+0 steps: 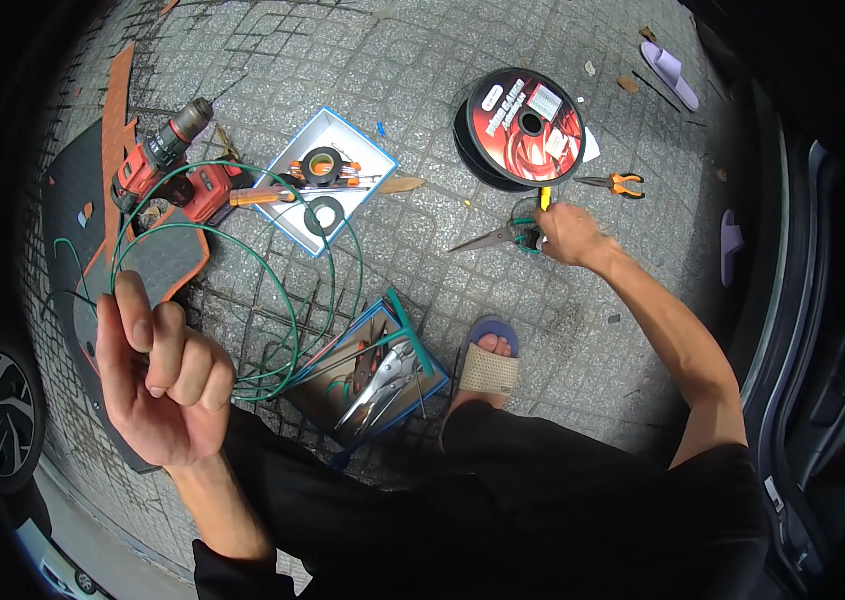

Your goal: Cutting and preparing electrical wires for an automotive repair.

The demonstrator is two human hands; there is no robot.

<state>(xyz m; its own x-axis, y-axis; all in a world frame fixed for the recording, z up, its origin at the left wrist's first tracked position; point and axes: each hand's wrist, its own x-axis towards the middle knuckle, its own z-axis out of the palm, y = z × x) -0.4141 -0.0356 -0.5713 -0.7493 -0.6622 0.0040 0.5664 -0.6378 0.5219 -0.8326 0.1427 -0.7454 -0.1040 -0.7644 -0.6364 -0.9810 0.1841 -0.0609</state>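
A: How far along?

B: Pinched between left hand (168, 370) fingertips, toward nine o'clock: green wire (193, 223), spread in wide loose loops as far as the tool tray (315, 399) at seven o'clock. Laid out, by the look of it, but apparently neither tied nor taped.

A: And the right hand (575, 237)?

B: Down at two o'clock, curled at the handles of the green-handled scissors (488, 240). Grasping or merely touching? Cannot tell.

A: Any cutting done?

B: Not visibly; blades apart from the wire (hard to trace both ends, so no swearing to it). Lying at one o'clock, just beyond that hand: a large spool (508, 115), without visible link to the loops. Black tape (323, 153) at eleven o'clock, in the white box (358, 138).
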